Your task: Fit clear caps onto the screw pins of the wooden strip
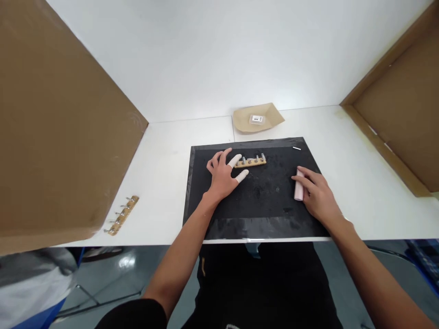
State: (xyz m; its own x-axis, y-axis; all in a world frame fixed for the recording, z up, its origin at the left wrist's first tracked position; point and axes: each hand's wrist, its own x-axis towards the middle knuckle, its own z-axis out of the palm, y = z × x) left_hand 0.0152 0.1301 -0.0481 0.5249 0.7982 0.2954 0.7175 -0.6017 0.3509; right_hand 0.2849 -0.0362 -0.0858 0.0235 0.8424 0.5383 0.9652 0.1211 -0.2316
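My left hand (221, 177) is over the black mat (247, 201), fingers apart, with white finger cots on the thumb and index finger. The index fingertip is at the left end of a small tan strip (250, 163) that carries a row of metal posts; whether it touches is hard to tell. The thumb lies apart, just below the strip. On the mat's right side, my right hand (317, 194) has its fingers round a pale pink cylinder (299, 185), which lies lengthwise away from me.
A short silvery rod (297, 148) lies near the mat's far right corner. Behind the mat, a tan paper tray (245, 124) holds a small clear labelled box (257, 119). Another strip with metal posts (122, 217) lies at the left. Brown cardboard walls (68, 137) flank the white table (161, 183).
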